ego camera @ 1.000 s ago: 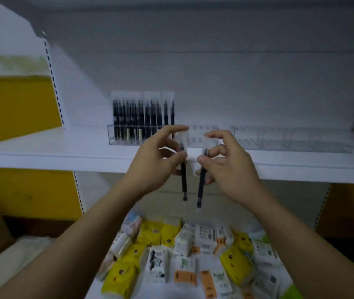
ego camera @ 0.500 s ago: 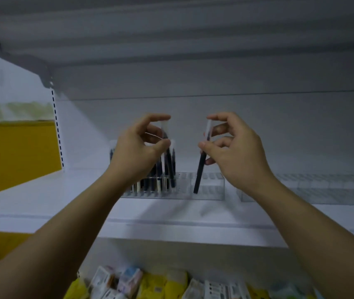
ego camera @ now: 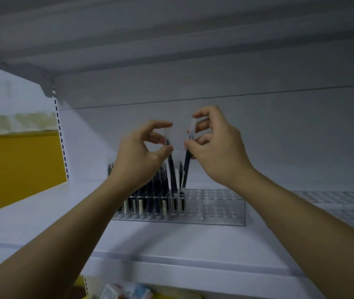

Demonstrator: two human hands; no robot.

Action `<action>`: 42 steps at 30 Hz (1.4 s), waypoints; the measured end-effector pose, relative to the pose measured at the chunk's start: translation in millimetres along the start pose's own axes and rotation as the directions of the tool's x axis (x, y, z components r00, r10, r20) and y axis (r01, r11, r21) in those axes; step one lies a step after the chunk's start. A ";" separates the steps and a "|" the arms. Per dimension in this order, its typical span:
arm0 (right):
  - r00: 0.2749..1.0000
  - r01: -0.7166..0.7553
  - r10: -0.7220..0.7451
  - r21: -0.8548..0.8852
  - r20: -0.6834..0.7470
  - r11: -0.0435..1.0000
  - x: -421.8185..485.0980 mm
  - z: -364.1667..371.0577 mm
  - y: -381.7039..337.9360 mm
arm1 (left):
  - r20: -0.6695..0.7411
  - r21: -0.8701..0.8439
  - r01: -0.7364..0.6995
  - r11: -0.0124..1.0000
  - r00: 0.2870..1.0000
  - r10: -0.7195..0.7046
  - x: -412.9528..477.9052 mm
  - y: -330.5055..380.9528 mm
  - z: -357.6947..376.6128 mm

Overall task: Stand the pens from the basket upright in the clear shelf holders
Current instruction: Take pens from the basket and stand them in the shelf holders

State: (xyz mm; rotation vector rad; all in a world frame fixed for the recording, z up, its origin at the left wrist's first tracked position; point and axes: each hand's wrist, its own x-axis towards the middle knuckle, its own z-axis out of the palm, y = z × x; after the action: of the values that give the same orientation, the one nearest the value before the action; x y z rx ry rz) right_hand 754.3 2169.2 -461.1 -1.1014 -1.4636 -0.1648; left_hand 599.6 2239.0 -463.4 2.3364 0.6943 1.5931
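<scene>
**Bringing two pens, tips down, onto the holder's first free holes**

Head view. A clear plastic pen holder with a gridded top (ego camera: pixel 223 209) sits on the white shelf board (ego camera: pixel 42 225). The holder's left part is packed with upright dark pens (ego camera: pixel 150 197), and its right part shows only open holes. Both hands hover close together above the line where the filled holes give way to open ones.

The left hand (ego camera: pixel 139 158) pinches a slim dark-barrelled pen with a clear cap (ego camera: pixel 171 169) between thumb and forefinger, just under the cap. Its other fingers are curled behind. The right hand (ego camera: pixel 219 147) pinches a matching dark pen (ego camera: pixel 186 169), with the thumb low on the barrel, the forefinger arched over the cap end and the middle fingers bent against the barrel.

Each pen hangs straight below its fingers, cap up, with its long axis near upright but not quite. The tilts mirror each other: the caps lean apart and the tips converge on the holder's top. Both tips sit at the grid beside the last filled column, but I cannot tell whether either has entered a hole.

The coming move looks like a plain downward push, with each barrel righted first so it slides rather than jams. The right hand is nearer the holder's open holes. The left hand is nearer the packed rows and could nudge them.

A second clear gridded holder (ego camera: pixel 344 201) lies to the right of the first.
</scene>
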 end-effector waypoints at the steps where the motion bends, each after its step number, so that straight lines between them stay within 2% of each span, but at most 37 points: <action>1: 1.000 -0.008 0.008 0.011 -0.001 1.000 1.1 2.5 4.2 | 0.002 0.007 -0.004 1.000 1.000 0.004 0.6 -2.1 1.7; 6: 0.996 -0.084 0.083 0.092 0.013 0.992 0.3 16.8 25.9 | 0.001 0.039 -0.036 0.999 0.999 0.036 5.4 -15.4 3.9; 14: 0.992 -0.117 0.107 0.180 0.063 0.977 13.4 17.7 37.5 | 0.075 0.085 0.016 0.996 0.997 -0.023 0.7 -26.6 6.3; 20: 0.998 -0.049 0.040 0.155 0.057 0.987 5.4 9.8 42.7 | 0.157 0.274 -0.097 0.957 0.986 0.055 -4.3 -25.6 8.7; 29: 0.999 0.024 -0.026 0.063 0.032 0.998 -2.8 10.3 42.4 | 0.161 0.415 -0.208 0.886 0.975 0.153 -11.6 -22.7 8.1; 31: 0.998 0.051 -0.054 0.057 0.040 0.997 -6.9 12.5 42.1 | 0.163 0.431 -0.225 0.874 0.972 0.170 -14.8 -24.1 9.4; 36: 0.976 0.112 -0.101 -0.046 0.195 0.993 -20.3 21.2 44.9 | 0.148 0.442 -0.248 0.862 0.968 0.203 -22.0 -29.2 12.3; 42: 0.974 0.165 -0.142 -0.126 0.174 0.978 -22.9 20.8 44.7 | 0.104 0.417 -0.238 0.877 0.971 0.215 -24.4 -29.6 17.2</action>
State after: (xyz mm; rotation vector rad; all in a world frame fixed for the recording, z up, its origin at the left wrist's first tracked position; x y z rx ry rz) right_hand 766.2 2195.2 -507.4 -1.1353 -1.7076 -0.2951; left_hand 600.7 2253.5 -502.8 2.8607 0.8588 1.5892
